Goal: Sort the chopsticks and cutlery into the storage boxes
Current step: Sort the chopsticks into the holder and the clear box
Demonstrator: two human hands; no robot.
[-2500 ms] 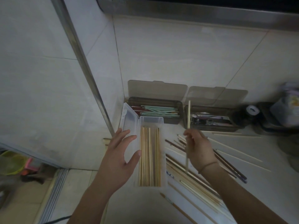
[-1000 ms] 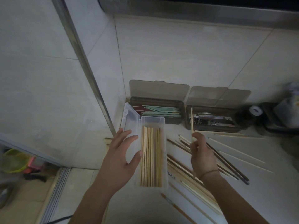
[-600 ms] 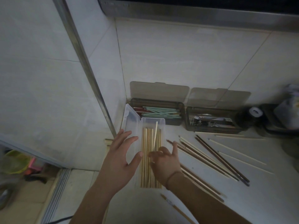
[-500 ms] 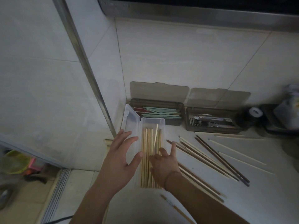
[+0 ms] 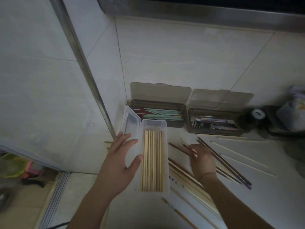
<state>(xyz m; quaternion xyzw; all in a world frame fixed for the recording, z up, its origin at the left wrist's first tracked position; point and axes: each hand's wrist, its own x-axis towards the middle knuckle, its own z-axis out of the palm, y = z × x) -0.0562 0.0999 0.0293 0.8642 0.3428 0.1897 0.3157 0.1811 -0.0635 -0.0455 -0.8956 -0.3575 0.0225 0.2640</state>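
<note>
The left hand lies flat with fingers spread and straight against the left wall of the clear storage box, near the counter's left edge. Pale bamboo chopsticks lie lengthwise in that box. The right hand rests just beside the box on the loose chopsticks scattered over the counter; its fingers look curled over a dark one, though motion blur leaves the grip unclear. Along the back edge stand two smoky boxes with raised lids: the left box holds green and red chopsticks, the right box metal cutlery.
</note>
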